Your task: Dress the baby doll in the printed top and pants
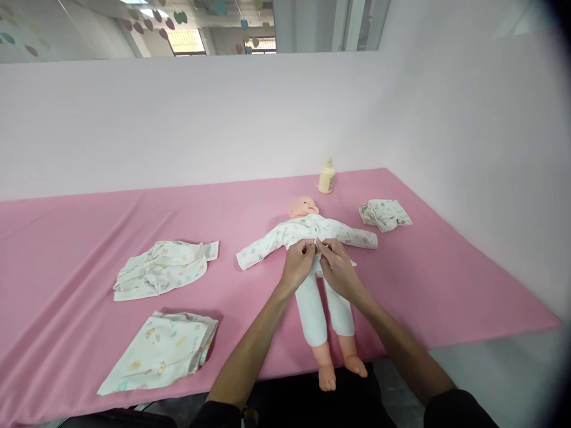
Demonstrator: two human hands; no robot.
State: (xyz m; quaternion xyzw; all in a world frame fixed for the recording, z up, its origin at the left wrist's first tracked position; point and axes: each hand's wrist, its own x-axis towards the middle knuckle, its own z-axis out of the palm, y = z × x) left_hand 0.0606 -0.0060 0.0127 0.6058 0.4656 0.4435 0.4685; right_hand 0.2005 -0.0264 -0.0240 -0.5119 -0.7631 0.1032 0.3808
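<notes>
A baby doll (304,206) lies on its back, its head toward the wall and its bare feet at the table's near edge. It wears a white patterned long-sleeved baby shirt (300,229), sleeves spread to both sides, and its thighs are white. At the doll's belly, my left hand (299,259) pinches the front edge of the shirt. My right hand (338,266) is closed on the opposite front edge, its fingertips close to those of the left. Just what lies between the fingertips is too small to make out.
A pink cloth (250,321) covers the table. To the left lie a crumpled patterned garment (163,268) and a folded patterned cloth (160,352). A cream pump bottle (327,178) stands near the wall, and a folded patterned cloth (385,214) lies right of the doll.
</notes>
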